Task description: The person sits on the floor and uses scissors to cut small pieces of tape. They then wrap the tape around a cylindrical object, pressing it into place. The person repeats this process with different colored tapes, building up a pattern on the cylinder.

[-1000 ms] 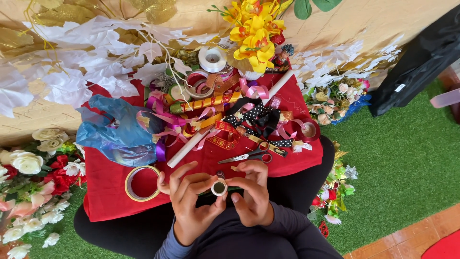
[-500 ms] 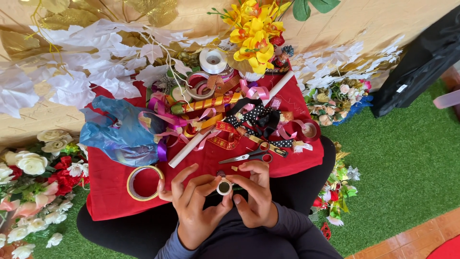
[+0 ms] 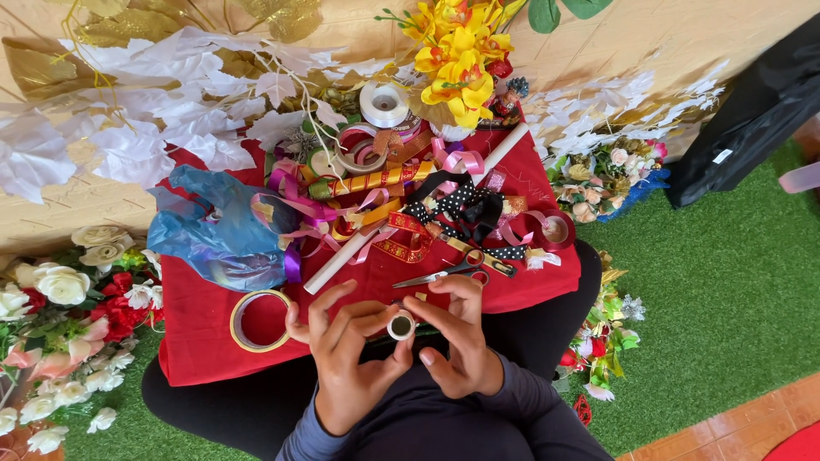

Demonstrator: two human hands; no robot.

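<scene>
Both hands meet over the near edge of the red cloth (image 3: 205,341) that covers the surface. The left hand (image 3: 354,358) and the right hand (image 3: 461,341) are each closed on one small roll of tape (image 3: 401,325), the fingertips of both pinching its rim from opposite sides, so that the roll hangs just above the person's lap rather than resting on the cloth. The hole of the roll faces up toward the camera.

By the look of the pinching fingers, the step in hand is picking at the roll to find or lift its free end. That calls for a steady hold with one hand while a nail of the other works along the rim; whether an end is already lifted is too small to tell.

Counted on the cloth: one pair of scissors (image 3: 453,271) just beyond the hands, one large ring of clear tape (image 3: 259,321) near the left hand, one long white tube (image 3: 342,260) lying slantwise, one blue plastic bag (image 3: 224,230) toward the left edge, and one white ribbon spool (image 3: 383,104) at the far edge. The tangle of ribbons (image 3: 427,205) in the middle is too mixed to count. Yellow flowers (image 3: 457,55) stand behind it.
</scene>
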